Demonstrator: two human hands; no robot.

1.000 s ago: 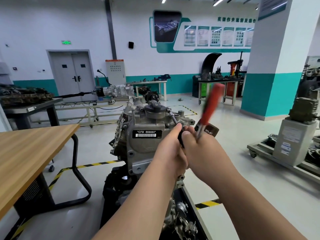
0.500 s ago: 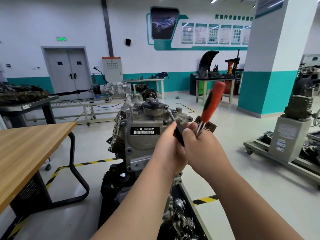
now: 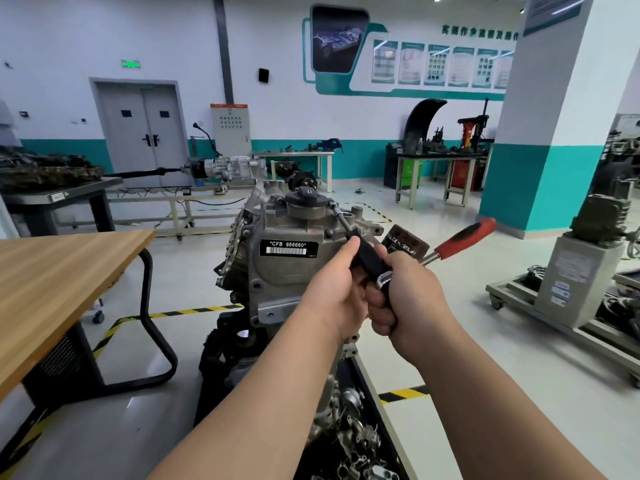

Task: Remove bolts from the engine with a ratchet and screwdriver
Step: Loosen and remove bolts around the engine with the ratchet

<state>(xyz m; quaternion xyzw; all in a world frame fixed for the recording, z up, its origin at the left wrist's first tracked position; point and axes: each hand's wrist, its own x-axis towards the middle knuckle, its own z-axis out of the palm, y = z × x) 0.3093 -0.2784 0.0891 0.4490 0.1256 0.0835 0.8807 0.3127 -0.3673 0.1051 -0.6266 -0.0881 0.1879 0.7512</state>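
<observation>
Mid-loosening: left hand (image 3: pixel 337 289) clamps the screwdriver (image 3: pixel 367 259), angled 11 o'clock into the engine (image 3: pixel 287 271); right hand (image 3: pixel 405 299) grips the ratchet (image 3: pixel 464 239), seemingly poised to swing.

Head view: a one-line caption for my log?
Left hand grips the screwdriver at the engine; right hand holds the red-handled ratchet.
</observation>
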